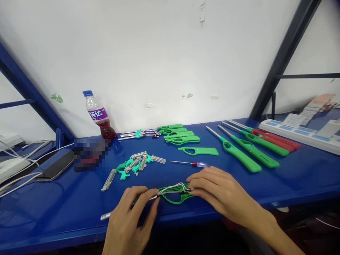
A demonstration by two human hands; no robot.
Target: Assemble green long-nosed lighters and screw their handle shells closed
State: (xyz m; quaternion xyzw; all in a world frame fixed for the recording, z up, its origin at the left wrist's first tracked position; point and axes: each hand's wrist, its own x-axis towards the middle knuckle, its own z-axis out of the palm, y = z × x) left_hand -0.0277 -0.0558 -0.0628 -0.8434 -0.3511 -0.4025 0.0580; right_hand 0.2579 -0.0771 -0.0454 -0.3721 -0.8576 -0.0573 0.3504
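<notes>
Bright, even light w/ soft shadows, faint glare on glossy tabletop (pixel 66 209); v. dark below. Wide-angle stretch nr edges, pixelated patch (pixel 90 154) L of ctr.

A handle shell (pixel 178 203) is at the front of the tabletop (pixel 79 202), a screwdriver (pixel 196 164) behind it. Lighters (pixel 241 158) lie at right; tanks (pixel 142 163) lie at left, with a bottle (pixel 97 115) behind them and farther left.
</notes>
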